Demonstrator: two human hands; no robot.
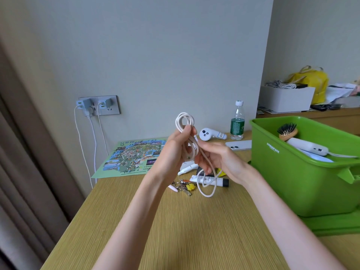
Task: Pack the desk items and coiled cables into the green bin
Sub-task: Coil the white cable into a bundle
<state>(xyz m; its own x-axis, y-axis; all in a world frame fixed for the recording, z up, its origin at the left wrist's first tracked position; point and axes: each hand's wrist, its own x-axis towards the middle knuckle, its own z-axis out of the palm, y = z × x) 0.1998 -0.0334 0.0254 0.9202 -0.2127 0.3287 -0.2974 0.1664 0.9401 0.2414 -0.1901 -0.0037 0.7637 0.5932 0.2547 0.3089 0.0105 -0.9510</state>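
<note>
A white cable (pixel 184 121) is held up over the wooden desk, its loops bunched in my left hand (pixel 173 151). My right hand (pixel 220 158) pinches a lower strand, and a loose loop hangs down to the desk. The green bin (pixel 288 172) stands at the right, holding a hairbrush (pixel 288 130) and a white device (pixel 307 147) with its cord. On the desk below my hands lie a white tube (pixel 212 180), a smaller tube (pixel 187 168), a bunch of keys (pixel 185 187), a white controller (pixel 207 134) and a phone (pixel 238 145).
A water bottle (pixel 237 121) stands by the wall. A green map sheet (pixel 132 157) lies at the desk's far left. Chargers in a wall socket (pixel 97 106) trail two cables down. Behind the bin, a white box (pixel 286 98) and yellow bag (pixel 309 78) sit on another surface.
</note>
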